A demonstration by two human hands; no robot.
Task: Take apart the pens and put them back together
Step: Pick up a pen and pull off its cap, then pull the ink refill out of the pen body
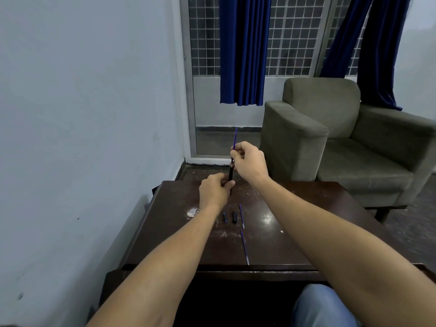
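Observation:
Above the far part of the dark wooden table (295, 244), my left hand (213, 192) grips the lower end of a black pen barrel (230, 174) held nearly upright. My right hand (249, 161) pinches a thin blue refill (235, 139) that sticks up out of the barrel's top. On the table below lie two more blue refills (241, 215) (244, 246), a small blue pen part (225, 217) and a short black pen part (234, 217).
A grey wall runs close along the table's left side. A grey-green armchair (342, 147) stands beyond the table at the right. Blue curtains (244, 50) hang over a gridded window and door behind. A knee in blue jeans (323, 308) shows below the table's near edge.

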